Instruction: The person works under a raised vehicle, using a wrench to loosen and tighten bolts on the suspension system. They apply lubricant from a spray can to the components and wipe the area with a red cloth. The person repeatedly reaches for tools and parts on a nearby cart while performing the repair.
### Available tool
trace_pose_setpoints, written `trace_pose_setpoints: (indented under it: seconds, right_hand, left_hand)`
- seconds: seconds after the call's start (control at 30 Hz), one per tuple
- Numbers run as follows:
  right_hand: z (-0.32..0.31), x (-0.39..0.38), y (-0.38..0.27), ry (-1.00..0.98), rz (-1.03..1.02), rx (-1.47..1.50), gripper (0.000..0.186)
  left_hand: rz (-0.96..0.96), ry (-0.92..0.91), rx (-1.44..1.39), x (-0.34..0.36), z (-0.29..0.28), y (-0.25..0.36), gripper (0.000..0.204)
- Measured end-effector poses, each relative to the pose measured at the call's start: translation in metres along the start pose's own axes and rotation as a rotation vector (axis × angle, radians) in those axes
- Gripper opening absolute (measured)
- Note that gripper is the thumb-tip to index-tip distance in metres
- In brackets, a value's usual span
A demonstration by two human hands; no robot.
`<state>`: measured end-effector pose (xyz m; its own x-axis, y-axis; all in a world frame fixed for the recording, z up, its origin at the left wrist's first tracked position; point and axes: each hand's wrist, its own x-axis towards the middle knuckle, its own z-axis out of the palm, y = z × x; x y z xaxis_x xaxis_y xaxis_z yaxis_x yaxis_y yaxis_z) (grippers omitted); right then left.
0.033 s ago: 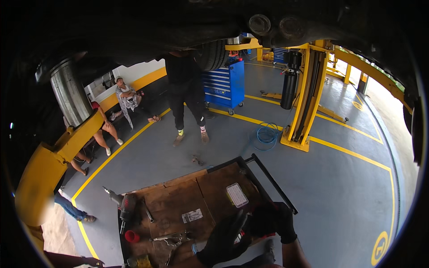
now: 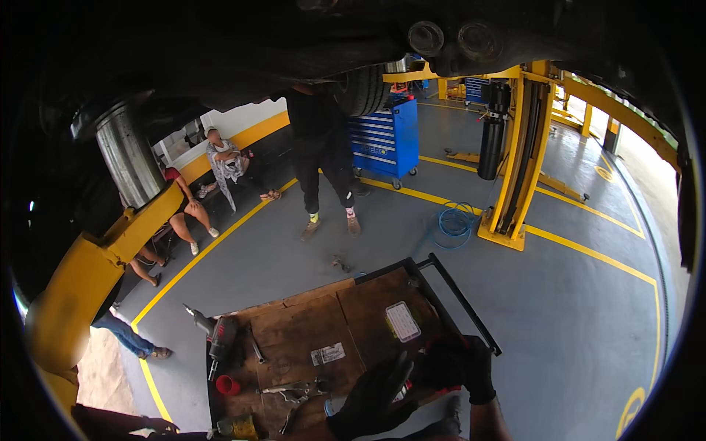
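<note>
My left hand (image 2: 368, 400), in a black glove, is over the near edge of a tool cart (image 2: 301, 320). Its fingers are stretched out and its thumb stands apart. A small red-and-white thing (image 2: 402, 390) shows between them, partly hidden; whether the hand touches it I cannot tell. To the right, my black-gloved right hand (image 2: 478, 366) is curled round a dark bundle (image 2: 437, 367) with a bit of red at its edge. Its kind is lost in shadow. Nearest the left hand on the cart are metal locking pliers (image 2: 290, 389).
The cart also holds an impact wrench (image 2: 223, 338), a wrench (image 2: 256, 345), a red cup (image 2: 228, 385) and a white-labelled case (image 2: 403, 322). A raised car's underside (image 2: 243, 44) hangs overhead. Yellow lift arm (image 2: 81, 287) at left, lift post (image 2: 518, 162) at right. A person (image 2: 320, 151) stands beyond.
The whole view has shifted slightly, so the cart and surroundings sit a little farther right and lower. Both hands keep nearly the same pose.
</note>
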<state>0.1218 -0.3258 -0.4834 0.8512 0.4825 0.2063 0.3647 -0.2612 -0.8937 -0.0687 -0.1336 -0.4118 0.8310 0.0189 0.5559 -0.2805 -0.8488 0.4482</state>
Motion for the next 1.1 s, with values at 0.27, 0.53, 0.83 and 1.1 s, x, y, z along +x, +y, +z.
trace_pose_setpoints:
  seconds: [0.27, 0.53, 0.83, 1.1]
  right_hand:
    - [0.054, -0.002, 0.135, 0.196, 0.069, 0.517, 0.033]
    - [0.055, -0.009, 0.173, 0.144, -0.001, 0.362, 0.033]
    - [0.059, -0.024, 0.204, 0.145, 0.002, 0.259, 0.036]
    - [0.065, -0.024, 0.202, 0.19, -0.051, 0.251, 0.04]
  left_hand:
    - [-0.251, -0.222, 0.234, -0.088, -0.019, -0.034, 0.066]
    - [-0.46, -0.084, 0.373, -0.169, 0.024, -0.06, 0.059]
    - [-0.464, -0.146, 0.46, -0.175, 0.03, -0.066, 0.062]
    - [-0.472, -0.172, 0.446, -0.173, 0.031, -0.067, 0.063]
